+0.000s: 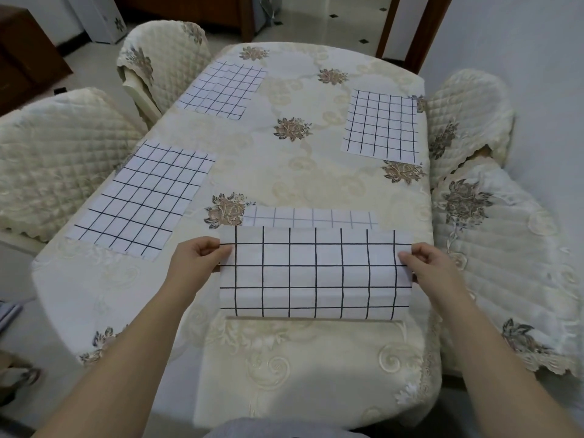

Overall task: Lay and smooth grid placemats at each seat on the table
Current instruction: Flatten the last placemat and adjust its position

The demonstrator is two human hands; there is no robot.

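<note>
I hold a white placemat with a black grid point(316, 273) by its two short ends, lifted a little above the near right part of the table. My left hand point(197, 259) pinches its left edge and my right hand point(425, 267) pinches its right edge. The far part of this mat point(311, 218) rests on the cream floral tablecloth point(284, 172), with the near part curled up toward me. Three more grid placemats lie flat: one at the near left point(142, 200), one at the far left point(222, 90), one at the far right point(382, 126).
Quilted cream chairs stand around the table: two on the left point(60, 153) point(161, 55) and two on the right point(467, 121) point(505, 248). A dark wooden cabinet point(25, 52) is at the back left. Tiled floor lies beyond the far table edge.
</note>
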